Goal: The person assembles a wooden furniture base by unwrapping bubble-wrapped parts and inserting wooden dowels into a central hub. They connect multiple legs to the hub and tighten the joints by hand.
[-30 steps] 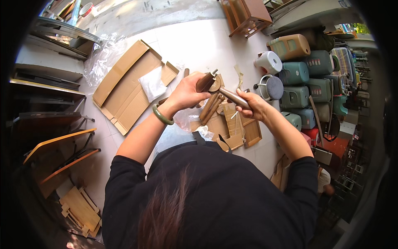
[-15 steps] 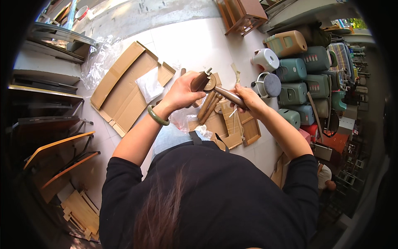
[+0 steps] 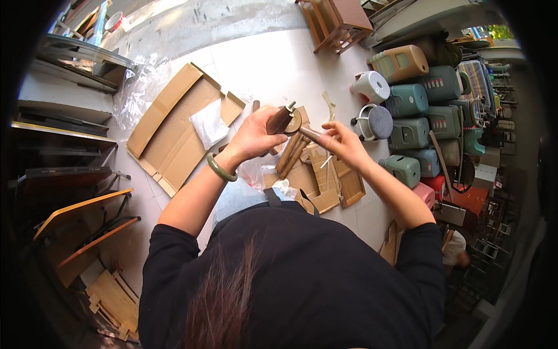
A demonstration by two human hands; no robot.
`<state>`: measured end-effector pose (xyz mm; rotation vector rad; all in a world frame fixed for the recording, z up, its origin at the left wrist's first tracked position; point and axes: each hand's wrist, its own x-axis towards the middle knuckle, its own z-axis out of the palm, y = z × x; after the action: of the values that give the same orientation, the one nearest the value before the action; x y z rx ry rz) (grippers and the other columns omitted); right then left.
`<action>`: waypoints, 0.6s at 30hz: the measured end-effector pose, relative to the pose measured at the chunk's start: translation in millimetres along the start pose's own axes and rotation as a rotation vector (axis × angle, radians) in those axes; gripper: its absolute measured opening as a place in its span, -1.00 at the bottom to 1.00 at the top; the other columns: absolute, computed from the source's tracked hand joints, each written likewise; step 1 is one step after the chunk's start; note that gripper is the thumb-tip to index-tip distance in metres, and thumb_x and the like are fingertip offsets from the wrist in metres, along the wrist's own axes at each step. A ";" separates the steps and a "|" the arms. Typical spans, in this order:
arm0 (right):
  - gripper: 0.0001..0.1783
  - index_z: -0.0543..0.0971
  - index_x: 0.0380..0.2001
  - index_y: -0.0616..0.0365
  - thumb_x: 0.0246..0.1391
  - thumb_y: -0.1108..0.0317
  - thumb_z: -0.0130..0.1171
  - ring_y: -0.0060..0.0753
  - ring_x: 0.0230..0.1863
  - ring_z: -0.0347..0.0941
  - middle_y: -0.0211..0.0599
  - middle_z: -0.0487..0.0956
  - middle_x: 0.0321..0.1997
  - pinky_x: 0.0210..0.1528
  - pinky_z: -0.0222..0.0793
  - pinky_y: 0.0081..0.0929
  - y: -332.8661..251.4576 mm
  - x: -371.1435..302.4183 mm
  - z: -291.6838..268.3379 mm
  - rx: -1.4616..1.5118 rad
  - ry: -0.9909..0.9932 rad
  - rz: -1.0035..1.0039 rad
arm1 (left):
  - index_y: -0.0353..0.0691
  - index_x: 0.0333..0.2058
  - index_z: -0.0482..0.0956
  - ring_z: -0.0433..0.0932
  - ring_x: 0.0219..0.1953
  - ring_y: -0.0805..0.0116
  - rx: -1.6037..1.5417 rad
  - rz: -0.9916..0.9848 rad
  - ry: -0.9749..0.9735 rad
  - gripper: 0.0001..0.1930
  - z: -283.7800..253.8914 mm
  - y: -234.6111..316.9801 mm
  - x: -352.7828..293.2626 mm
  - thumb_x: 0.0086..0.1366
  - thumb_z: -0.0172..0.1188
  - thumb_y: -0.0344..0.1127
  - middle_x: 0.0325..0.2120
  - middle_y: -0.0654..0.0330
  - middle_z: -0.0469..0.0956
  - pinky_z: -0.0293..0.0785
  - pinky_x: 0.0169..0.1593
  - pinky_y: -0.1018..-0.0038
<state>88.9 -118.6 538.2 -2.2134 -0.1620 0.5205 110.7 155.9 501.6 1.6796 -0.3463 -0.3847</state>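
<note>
My left hand (image 3: pixel 254 137), with a green bangle at the wrist, is wrapped around a dark brown tapered wooden leg (image 3: pixel 280 120). A metal bolt sticks out of this leg's upper end. My right hand (image 3: pixel 346 145) grips a second brown wooden leg (image 3: pixel 310 134), its index finger lifted off. That leg's tip meets a round brown wooden piece (image 3: pixel 296 122) beside the first leg; whether they are joined I cannot tell. Below, several brown wooden legs (image 3: pixel 290 156) lie together on cardboard.
An opened cardboard box (image 3: pixel 157 125) with a white packet (image 3: pixel 210 123) on it lies at the left. Flattened cardboard (image 3: pixel 297 180) and a brown wooden panel (image 3: pixel 351 187) are underneath. Stacked plastic stools (image 3: pixel 410 99) and a round grey-topped stool (image 3: pixel 381 120) stand right; folded tables (image 3: pixel 81 208) stand left.
My right hand has shifted its grip toward the joint end and lifted its index finger. The second leg now shows shorter between the fingers. My left hand stays nearly in place.
</note>
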 end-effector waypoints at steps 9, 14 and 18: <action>-0.60 0.54 -0.31 0.10 0.31 -0.01 -0.06 -0.66 -0.76 0.33 -0.36 0.55 -0.61 -0.75 0.14 -0.69 -5.5 8.6 -7.3 0.667 -0.185 0.751 | -0.30 -0.10 0.52 0.54 -0.22 0.32 -0.053 -0.037 0.023 -0.54 1.4 -1.1 -0.3 -0.03 0.37 -0.42 -0.27 0.14 0.47 0.50 -0.14 0.43; -0.68 0.50 -0.11 0.17 0.08 0.31 0.24 -0.30 -0.14 0.47 -0.19 0.49 -0.14 -0.10 0.42 -0.39 -11.4 -20.4 -7.0 0.015 0.112 -0.042 | -0.28 -0.13 0.53 0.51 -0.18 0.26 -0.005 0.044 -0.003 -0.56 0.0 -2.9 1.5 -0.05 0.39 -0.38 -0.26 0.15 0.49 0.43 -0.05 0.41; -0.66 0.56 -0.12 0.14 -0.04 0.53 0.26 -0.20 -0.02 0.44 -0.22 0.47 -0.08 0.02 0.38 -0.37 -9.8 -42.2 4.6 -0.002 0.206 -0.141 | -0.29 -0.16 0.53 0.51 -0.16 0.22 0.007 0.076 -0.005 -0.57 -0.6 -5.2 2.8 -0.07 0.39 -0.38 -0.24 0.12 0.48 0.43 -0.04 0.38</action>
<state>49.3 -121.1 556.3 -2.2214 -0.2076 0.2128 113.5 156.0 496.4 1.6668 -0.4147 -0.3314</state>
